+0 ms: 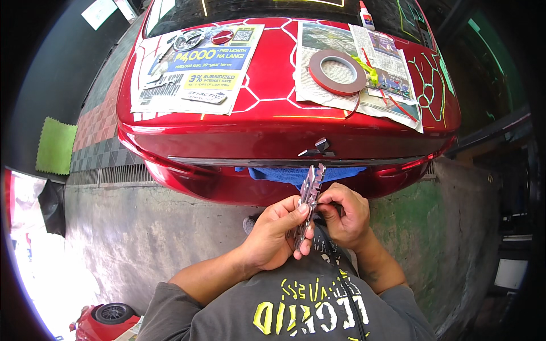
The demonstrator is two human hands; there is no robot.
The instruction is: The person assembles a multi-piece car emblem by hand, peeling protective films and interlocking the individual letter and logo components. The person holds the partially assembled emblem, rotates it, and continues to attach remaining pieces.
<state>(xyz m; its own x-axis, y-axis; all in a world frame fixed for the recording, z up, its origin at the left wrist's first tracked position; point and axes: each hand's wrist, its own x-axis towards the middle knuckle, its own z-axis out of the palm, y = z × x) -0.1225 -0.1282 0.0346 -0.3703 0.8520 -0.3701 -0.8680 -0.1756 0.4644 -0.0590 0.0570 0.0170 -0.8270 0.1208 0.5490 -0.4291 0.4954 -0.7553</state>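
My left hand (277, 234) is closed around a long, narrow chrome car emblem (310, 184), held edge-up in front of my chest. Its edge is notched, like a row of letters. My right hand (344, 215) is curled beside it, thumb and forefinger pinched against the emblem's right edge. What those fingertips grip is too small to tell. Just beyond both hands is the red car's rear, with a three-diamond badge (318, 149) on it. A blue cloth (273, 174) lies below that badge, partly hidden by the emblem.
Newspaper (142, 102) on the left of the trunk lid bears a round chrome emblem (188, 40), a red oval emblem (222, 37) and a small nameplate (205, 98). Newspaper on the right carries a tape roll (318, 83) and red strips (398, 108). A white glue bottle (366, 17) stands behind.
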